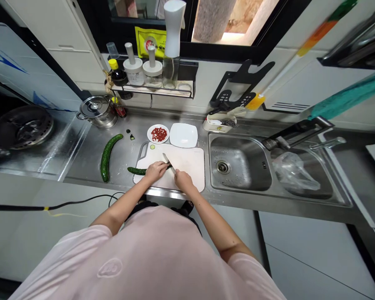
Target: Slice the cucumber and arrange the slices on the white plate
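On the white cutting board (190,166) lies a cucumber (136,171), its left end sticking out past the board's edge. My left hand (156,171) is closed over the cucumber's right part, which its fingers partly hide. A knife (168,161) is gripped by its handle in my right hand (183,181), the blade slanting up and left across the cucumber's right end beside my left fingertips. One round cucumber slice (152,146) rests near the board's top left corner. Left of the board, a whole curved cucumber (107,156) lies on the steel counter.
Behind the board stand a plate of chopped red pieces (159,134) and a white square plate (183,135). Small dark cucumber ends (131,137) lie to the left. A sink (240,166) borders the right side; a lidded pot (97,111) stands back left, below a spice shelf (153,89).
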A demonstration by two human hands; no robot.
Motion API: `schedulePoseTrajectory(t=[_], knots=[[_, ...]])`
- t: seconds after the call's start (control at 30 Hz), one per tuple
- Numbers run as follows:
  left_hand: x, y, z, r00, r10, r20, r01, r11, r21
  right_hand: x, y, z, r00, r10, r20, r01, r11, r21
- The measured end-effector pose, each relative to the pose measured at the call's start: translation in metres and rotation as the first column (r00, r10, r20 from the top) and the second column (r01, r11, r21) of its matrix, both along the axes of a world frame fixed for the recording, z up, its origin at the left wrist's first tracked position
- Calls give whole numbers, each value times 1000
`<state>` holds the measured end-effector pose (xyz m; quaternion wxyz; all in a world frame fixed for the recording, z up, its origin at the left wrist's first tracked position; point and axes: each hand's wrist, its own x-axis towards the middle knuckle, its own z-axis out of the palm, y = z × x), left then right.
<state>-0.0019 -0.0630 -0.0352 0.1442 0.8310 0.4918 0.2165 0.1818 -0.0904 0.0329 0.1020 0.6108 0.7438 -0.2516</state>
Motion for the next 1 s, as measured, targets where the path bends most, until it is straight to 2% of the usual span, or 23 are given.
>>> schedulePoseTrajectory(t=[0.27,0.57,1.0], knots=[[0,0,1,1000,-11,-4,11,1000,6,-10,12,1,1000,-14,-11,14,1000,-4],[0,1,-1,1000,-3,1,3,1000,-3,3,0,2,1000,-7,2,7,1000,-29],[1,0,3,1000,-3,17,3,1000,-1,-6,11,-7,1000,-1,-25,1,1000,5]])
